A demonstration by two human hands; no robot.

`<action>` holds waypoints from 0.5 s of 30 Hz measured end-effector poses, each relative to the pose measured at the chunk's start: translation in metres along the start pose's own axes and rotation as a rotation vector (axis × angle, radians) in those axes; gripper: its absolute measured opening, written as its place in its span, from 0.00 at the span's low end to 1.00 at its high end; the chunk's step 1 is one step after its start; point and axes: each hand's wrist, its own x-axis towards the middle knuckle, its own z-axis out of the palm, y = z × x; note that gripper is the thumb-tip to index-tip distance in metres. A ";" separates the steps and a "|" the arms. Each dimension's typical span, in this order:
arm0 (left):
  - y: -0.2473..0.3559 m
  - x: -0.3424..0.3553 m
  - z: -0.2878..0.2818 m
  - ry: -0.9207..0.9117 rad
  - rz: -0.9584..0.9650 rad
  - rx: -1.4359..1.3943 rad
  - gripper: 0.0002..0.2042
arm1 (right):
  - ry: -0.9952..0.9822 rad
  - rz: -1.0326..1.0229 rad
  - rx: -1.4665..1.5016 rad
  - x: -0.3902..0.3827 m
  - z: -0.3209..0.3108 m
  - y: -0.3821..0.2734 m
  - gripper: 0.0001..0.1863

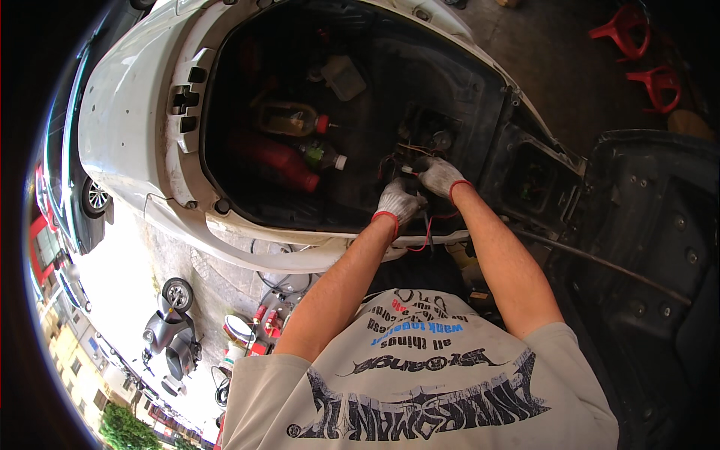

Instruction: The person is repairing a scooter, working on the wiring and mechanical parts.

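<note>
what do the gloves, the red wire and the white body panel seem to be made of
Gloves: probably knitted cotton or a blend, matte, with ribbing. Red wire: likely plastic coated, evenly red; finish unclear. White body panel: perhaps painted plastic, glossy with reflections; metal possible.

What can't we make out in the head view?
All head view:
- Left hand: grip, hidden by the back of its glove.
- Right hand: fingertip contact, too small and shadowed.
- Red wire: ends, too thin to trace.
- Bin: upper-left corner, lost in shadow.
- Seat: right side, cut off by lens rim.
</note>
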 end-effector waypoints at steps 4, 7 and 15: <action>-0.008 0.008 0.004 0.009 -0.001 0.008 0.23 | 0.023 0.035 -0.002 0.000 -0.001 0.008 0.23; -0.006 0.007 0.005 -0.004 -0.038 -0.010 0.24 | 0.031 0.035 -0.023 0.001 -0.001 0.009 0.23; 0.004 0.000 0.006 -0.005 -0.022 -0.082 0.18 | -0.006 0.005 -0.102 0.013 0.008 0.022 0.19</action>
